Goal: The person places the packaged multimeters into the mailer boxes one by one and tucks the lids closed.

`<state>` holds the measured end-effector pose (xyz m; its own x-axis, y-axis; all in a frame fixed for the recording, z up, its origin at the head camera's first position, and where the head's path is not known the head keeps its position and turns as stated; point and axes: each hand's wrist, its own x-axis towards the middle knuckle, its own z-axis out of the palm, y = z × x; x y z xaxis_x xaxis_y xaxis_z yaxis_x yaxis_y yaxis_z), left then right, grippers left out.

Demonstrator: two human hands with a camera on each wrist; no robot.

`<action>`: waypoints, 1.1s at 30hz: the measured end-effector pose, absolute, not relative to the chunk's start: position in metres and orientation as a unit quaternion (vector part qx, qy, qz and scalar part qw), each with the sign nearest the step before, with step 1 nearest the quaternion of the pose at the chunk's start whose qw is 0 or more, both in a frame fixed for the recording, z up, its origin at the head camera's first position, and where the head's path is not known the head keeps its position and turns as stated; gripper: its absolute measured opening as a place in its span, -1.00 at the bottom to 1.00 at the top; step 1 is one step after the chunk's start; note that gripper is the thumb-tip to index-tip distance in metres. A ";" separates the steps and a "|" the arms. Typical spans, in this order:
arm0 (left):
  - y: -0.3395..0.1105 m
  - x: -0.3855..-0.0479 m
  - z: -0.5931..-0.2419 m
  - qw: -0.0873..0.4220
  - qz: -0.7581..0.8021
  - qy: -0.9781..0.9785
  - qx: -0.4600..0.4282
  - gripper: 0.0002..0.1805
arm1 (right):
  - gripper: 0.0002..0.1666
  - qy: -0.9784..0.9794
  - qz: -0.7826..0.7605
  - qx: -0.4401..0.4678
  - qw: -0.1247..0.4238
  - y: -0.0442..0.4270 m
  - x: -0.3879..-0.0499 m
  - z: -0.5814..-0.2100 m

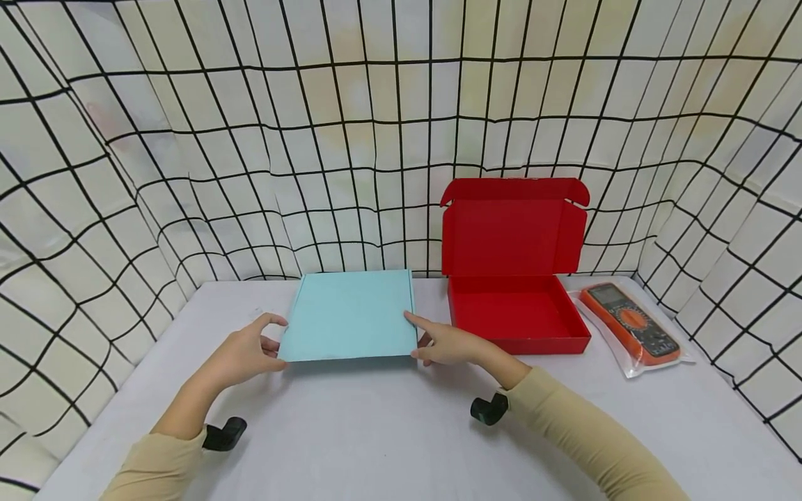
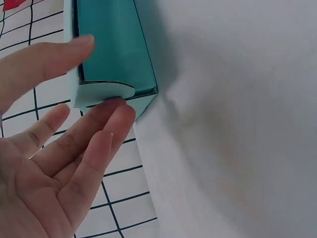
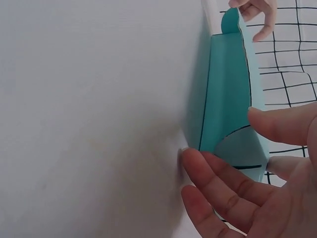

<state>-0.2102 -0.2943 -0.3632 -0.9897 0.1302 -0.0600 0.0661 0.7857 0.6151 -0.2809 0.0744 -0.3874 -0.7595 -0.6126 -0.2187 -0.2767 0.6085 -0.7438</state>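
A light blue box (image 1: 351, 313) lies flat with its top panel down and its front side open. In both wrist views the turquoise inside of the box (image 2: 116, 44) (image 3: 230, 89) shows, with a rounded side flap (image 2: 104, 91) (image 3: 237, 146) at each end. My left hand (image 1: 247, 355) (image 2: 59, 153) is at the front left corner, fingertips touching the flap, thumb by the top edge. At the front right corner, my right hand (image 1: 447, 342) (image 3: 257, 183) has its fingers loosely bent beside the side wall and one fingertip at the upper edge.
To the right stands a red box (image 1: 516, 344) with its lid raised. Beyond it lies an orange and black multimeter (image 1: 629, 321) in a clear plastic bag. A white cloth with a black grid (image 1: 401, 146) hangs around the back and sides of the white table (image 1: 376, 445).
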 end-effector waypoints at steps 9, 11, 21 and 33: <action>-0.292 -0.212 -0.362 0.047 0.313 0.947 0.050 -0.21 | -0.05 0.870 -0.364 -0.252 0.216 0.073 -0.279 -0.390; -0.292 -0.213 -0.362 0.049 0.311 0.948 0.047 -0.20 | -0.05 0.873 -0.361 -0.252 0.209 0.072 -0.278 -0.390; -0.293 -0.213 -0.368 0.033 0.296 0.952 0.069 -0.11 | -0.08 0.907 -0.291 -0.260 0.156 0.070 -0.271 -0.387; -0.276 -0.228 -0.376 0.022 0.294 0.947 0.126 0.01 | -0.12 0.918 -0.256 -0.289 0.086 0.058 -0.272 -0.389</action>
<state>-0.2281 -0.2765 -0.3760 -0.9671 0.2521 0.0332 0.2267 0.7958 0.5616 -0.2717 0.0584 -0.3889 -0.8185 -0.5744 -0.0108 -0.4857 0.7019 -0.5210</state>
